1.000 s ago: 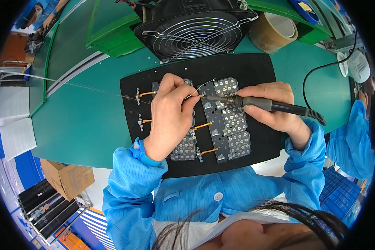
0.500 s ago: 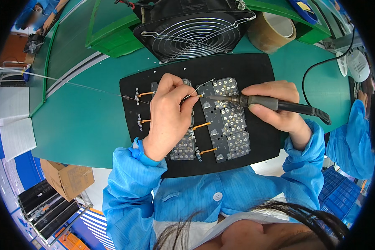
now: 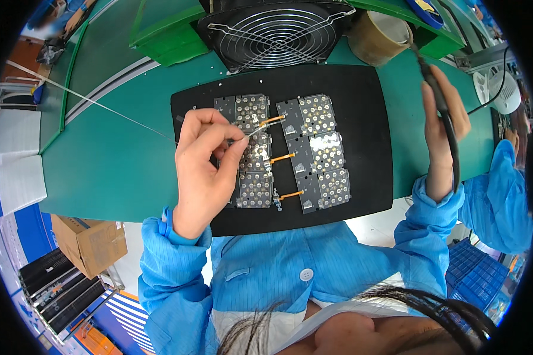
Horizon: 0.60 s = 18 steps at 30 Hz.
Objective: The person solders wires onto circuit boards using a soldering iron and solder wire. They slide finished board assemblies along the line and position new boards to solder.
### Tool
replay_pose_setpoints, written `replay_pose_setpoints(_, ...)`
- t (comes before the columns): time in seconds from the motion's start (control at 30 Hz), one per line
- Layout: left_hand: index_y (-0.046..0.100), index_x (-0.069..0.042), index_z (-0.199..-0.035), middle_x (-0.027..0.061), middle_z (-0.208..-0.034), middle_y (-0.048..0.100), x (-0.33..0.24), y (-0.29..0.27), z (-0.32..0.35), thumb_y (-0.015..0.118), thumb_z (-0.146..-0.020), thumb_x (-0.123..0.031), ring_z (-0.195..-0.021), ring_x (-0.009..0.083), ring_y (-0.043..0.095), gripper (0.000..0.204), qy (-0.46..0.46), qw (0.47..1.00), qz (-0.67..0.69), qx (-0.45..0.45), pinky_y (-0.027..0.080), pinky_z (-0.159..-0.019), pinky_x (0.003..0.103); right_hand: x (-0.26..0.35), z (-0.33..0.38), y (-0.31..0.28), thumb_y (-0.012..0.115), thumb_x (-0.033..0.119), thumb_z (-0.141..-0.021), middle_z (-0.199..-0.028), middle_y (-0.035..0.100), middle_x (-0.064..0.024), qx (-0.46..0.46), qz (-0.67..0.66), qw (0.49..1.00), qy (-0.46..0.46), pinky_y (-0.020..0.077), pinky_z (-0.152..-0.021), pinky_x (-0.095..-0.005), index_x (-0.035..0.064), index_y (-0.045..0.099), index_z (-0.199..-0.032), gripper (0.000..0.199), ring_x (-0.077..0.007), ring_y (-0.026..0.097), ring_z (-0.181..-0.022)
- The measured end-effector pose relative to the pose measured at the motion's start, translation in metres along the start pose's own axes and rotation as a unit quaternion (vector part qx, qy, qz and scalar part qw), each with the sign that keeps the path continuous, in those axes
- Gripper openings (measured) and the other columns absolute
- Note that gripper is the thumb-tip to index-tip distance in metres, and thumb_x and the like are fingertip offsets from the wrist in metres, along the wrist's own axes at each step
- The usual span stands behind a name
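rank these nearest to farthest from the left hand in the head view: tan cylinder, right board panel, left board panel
From the left hand:
1. left board panel, right at the fingertips
2. right board panel, farther to the right
3. tan cylinder, far off at the upper right

The right hand [image 3: 446,121] has swung the soldering iron [image 3: 437,94] aside

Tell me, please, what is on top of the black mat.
Two circuit-board panels, with three orange strips between them. The left hand covers part of the left panel; what lies beneath is hidden.
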<state>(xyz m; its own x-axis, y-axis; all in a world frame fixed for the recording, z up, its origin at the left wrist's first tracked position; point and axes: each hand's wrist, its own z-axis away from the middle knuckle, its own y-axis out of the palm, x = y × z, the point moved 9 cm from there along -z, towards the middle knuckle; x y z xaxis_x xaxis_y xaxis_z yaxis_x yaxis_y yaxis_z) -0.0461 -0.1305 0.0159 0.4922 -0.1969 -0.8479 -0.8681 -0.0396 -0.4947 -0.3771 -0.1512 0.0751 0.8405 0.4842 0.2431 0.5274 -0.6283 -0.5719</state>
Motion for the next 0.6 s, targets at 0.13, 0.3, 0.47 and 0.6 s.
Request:
replay_pose_setpoints(0.13,0.064,0.002,-0.083,0.0097,-0.101,0.052,-0.014,-0.006,0.024,0.069,-0.076,0.007,-0.085,0.0195,0.056,0.01,0.051,0.997,-0.064,-0.014,0.047,-0.075,0.029,-0.003,0.006,0.003,0.074,0.008,-0.083,-0.09,0.07,-0.0135,0.031,-0.002,0.999,0.036,0.0517,-0.067,-0.0261,0.0034,0.068,-0.112,0.031,-0.0173,0.066,-0.075)
replay_pose_setpoints(0.3,0.065,-0.003,-0.084,0.0106,-0.101,0.056,-0.023,0.002,0.042,0.07,-0.072,0.004,-0.095,0.0297,0.053,0.014,0.08,0.986,-0.146,-0.029,0.041,-0.081,0.039,0.033,0.021,0.006,0.076,0.02,-0.08,-0.086,0.071,-0.0139,0.128,-0.177,0.975,0.038,0.0547,-0.069,-0.0307,-0.0004,0.069,-0.106,0.034,-0.0256,0.07,-0.076)
replay_pose_setpoints(0.47,0.064,-0.004,-0.085,0.0091,-0.103,0.057,-0.036,0.014,0.05,0.07,-0.07,0.003,-0.101,0.031,0.053,0.017,0.15,0.966,-0.206,-0.035,0.039,-0.089,0.044,0.083,0.034,0.043,0.073,0.019,-0.078,-0.074,0.067,-0.0144,0.289,-0.363,0.885,0.03,0.0508,-0.054,-0.031,-0.0012,0.069,-0.095,0.027,-0.0259,0.066,-0.061)
replay_pose_setpoints(0.6,0.063,-0.004,-0.085,0.0095,-0.103,0.056,-0.04,0.017,0.052,0.07,-0.068,0.004,-0.102,0.0317,0.053,0.02,0.172,0.962,-0.209,-0.037,0.038,-0.089,0.044,0.084,0.042,0.053,0.073,0.017,-0.078,-0.074,0.068,-0.0132,0.286,-0.373,0.882,0.033,0.0507,-0.054,-0.0296,-0.0005,0.069,-0.095,0.025,-0.0239,0.067,-0.061)
